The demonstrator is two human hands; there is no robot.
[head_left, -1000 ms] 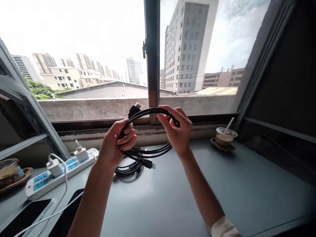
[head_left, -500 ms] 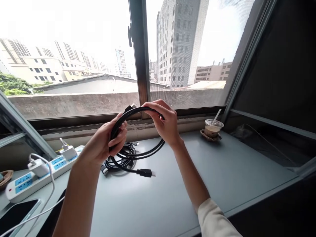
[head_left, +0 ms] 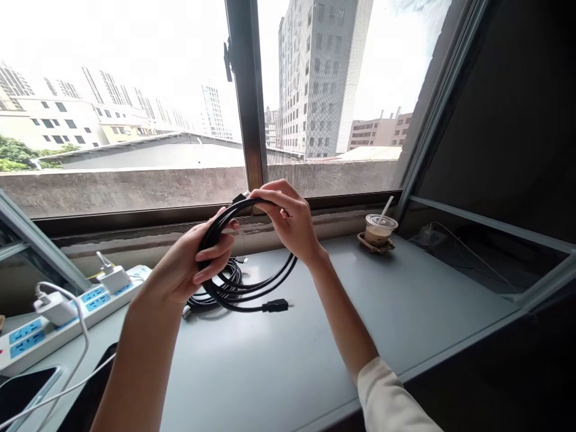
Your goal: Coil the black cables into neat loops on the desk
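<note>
A black cable [head_left: 252, 288] is looped into a coil above a grey sill-side table [head_left: 315, 348]. My left hand [head_left: 191, 264] is closed round the left side of the coil. My right hand [head_left: 288, 219] pinches the top of the loop near the window frame. One plug end [head_left: 275, 306] of the cable hangs low just over the table. A second bundle of black cable [head_left: 211, 297] lies on the table under my left hand.
A white power strip [head_left: 58, 315] with two white chargers plugged in lies at the left. A phone [head_left: 22, 390] rests at the lower left corner. A lidded drink cup with a straw [head_left: 380, 228] stands on a saucer at the right, near the window.
The camera view swung to the right, so everything sits further left in the picture. Both hands kept hold of the coil, and the hanging plug end moved a little to the right.
</note>
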